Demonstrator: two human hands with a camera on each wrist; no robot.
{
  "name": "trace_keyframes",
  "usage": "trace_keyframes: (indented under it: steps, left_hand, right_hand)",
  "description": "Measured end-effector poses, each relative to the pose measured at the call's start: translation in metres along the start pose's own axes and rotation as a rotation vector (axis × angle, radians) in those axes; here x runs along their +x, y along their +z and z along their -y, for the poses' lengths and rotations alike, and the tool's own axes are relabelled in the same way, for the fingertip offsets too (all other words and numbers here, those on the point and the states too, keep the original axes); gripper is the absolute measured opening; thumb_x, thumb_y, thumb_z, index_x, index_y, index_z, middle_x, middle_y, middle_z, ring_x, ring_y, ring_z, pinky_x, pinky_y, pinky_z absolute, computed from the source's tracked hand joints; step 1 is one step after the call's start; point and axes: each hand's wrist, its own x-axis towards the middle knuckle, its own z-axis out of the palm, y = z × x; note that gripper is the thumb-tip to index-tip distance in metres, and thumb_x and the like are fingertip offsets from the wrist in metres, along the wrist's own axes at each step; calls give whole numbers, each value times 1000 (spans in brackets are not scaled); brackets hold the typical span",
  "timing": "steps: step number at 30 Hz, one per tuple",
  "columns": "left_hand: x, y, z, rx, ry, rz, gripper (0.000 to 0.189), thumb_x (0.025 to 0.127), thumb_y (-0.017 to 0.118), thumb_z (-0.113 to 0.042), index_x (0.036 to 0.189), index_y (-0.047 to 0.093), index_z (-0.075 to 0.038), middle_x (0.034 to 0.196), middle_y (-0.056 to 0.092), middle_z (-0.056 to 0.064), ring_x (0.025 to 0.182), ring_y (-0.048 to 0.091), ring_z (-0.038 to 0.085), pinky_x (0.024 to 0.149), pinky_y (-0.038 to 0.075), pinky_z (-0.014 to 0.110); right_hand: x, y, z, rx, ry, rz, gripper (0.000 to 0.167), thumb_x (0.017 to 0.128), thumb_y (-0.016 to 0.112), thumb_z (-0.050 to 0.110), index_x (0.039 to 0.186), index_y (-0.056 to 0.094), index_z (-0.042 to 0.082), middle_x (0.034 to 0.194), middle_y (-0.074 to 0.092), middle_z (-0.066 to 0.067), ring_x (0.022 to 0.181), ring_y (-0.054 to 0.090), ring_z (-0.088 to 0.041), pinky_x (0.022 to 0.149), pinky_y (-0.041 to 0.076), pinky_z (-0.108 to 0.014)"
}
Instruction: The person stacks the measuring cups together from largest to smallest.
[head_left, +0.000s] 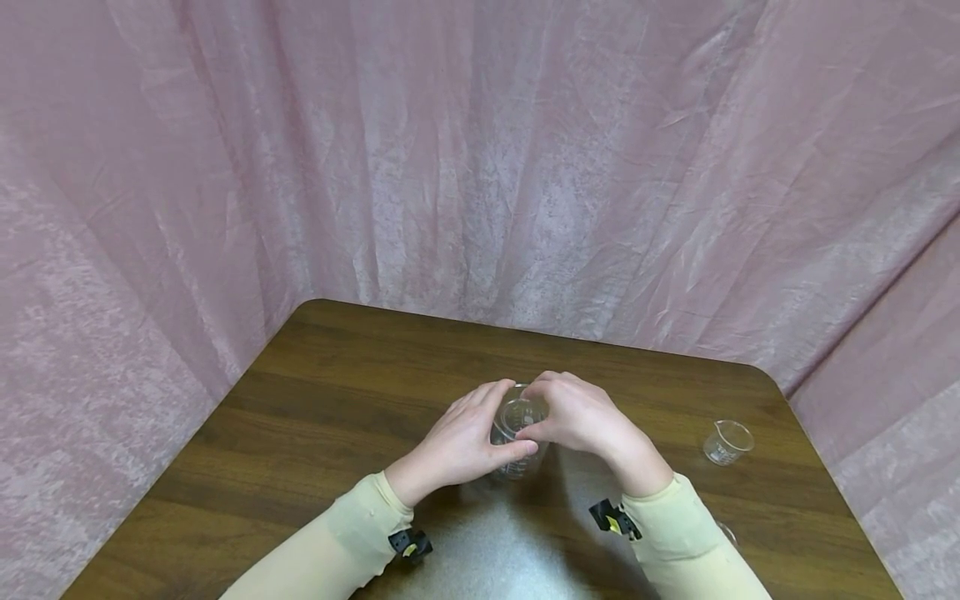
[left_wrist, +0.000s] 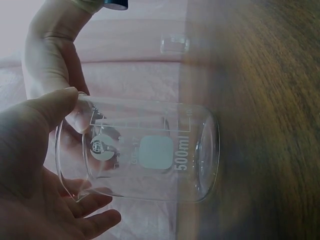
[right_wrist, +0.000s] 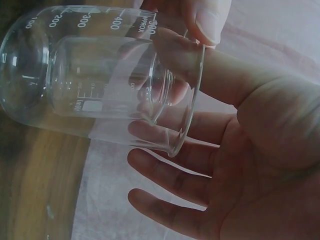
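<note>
A large clear 500 ml glass beaker (left_wrist: 157, 175) stands on the table between both hands. Inside it is a smaller glass beaker (right_wrist: 75, 97), seen through the wall in the right wrist view. My left hand (head_left: 468, 437) holds the large beaker near its rim, thumb on one side and fingers round the other. Reaching into the mouth from the right, my right hand (head_left: 581, 417) pinches the smaller beaker near its rim between thumb and fingers. Its other fingers (right_wrist: 170, 177) are spread outside the large beaker.
A small beaker (head_left: 727, 443) with a spout stands on the right side of the brown wooden table (head_left: 360, 367). Part of another glass rim (head_left: 726, 533) shows beside the right sleeve. Pink curtains (head_left: 480, 167) hang behind the table and at its sides.
</note>
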Motion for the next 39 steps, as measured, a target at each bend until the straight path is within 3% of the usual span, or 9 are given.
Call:
trace_keyframes:
  steps: [14,27,39]
  left_hand:
    - [-1,-2,-3,4,-1,19,87,98,80,-58,162,47,-9,159,56,14,149,52,32,120,42,61]
    - [-2,-2,-4,5,-3,24,89,98,78,-60,163,47,-7,161,55,13,151,50,32,122,41,62]
    - [-1,-1,-3,23,1,14,90,98,79,-61,163,47,-7,160,56,14,151,50,32,121,41,61]
  right_hand:
    - [7,0,1,-41,-35,60,44,76,98,37,112,85,16,121,76,2,116,69,-28,92,60,-45]
    - [12,2,1,-62,-30,114,43,79,97,37,115,84,16,124,75,2,118,68,-28,94,59,-48]
    - [11,4,2,-55,-41,114,42,80,97,33,115,84,13,125,73,0,119,71,-27,96,60,-48]
